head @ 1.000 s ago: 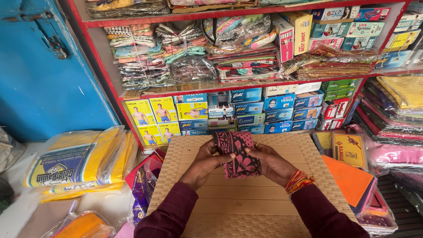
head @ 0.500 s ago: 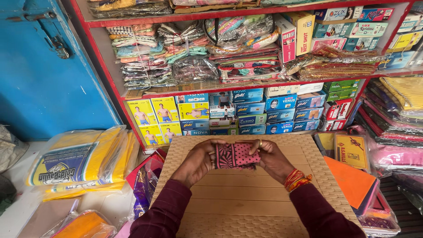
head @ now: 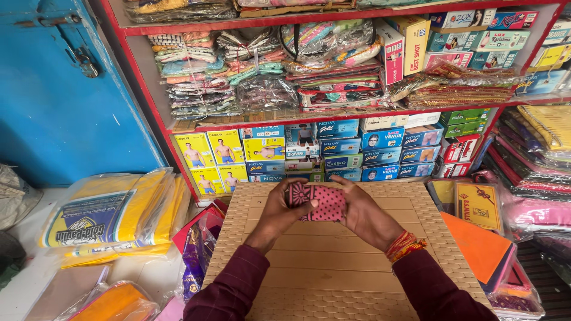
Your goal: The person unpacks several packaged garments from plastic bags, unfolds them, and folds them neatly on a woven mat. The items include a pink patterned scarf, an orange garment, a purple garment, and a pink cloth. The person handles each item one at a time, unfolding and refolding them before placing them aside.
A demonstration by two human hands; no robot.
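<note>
Woven tan tabletop below, red shelves of boxed garments just beyond the hands. Small pink patterned cloth sits folded between them, edges hidden by fingers. Left hand clamps its left end, right hand wraps its right. Yellow packets lie well left.

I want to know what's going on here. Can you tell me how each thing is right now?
Pink patterned cloth: folded small, held above the table.
Left hand: gripping the cloth's left end.
Right hand: gripping its right end.
Woven table: bare under the hands.
Blue door: shut.
Shelf boxes: stacked, closed.
</note>
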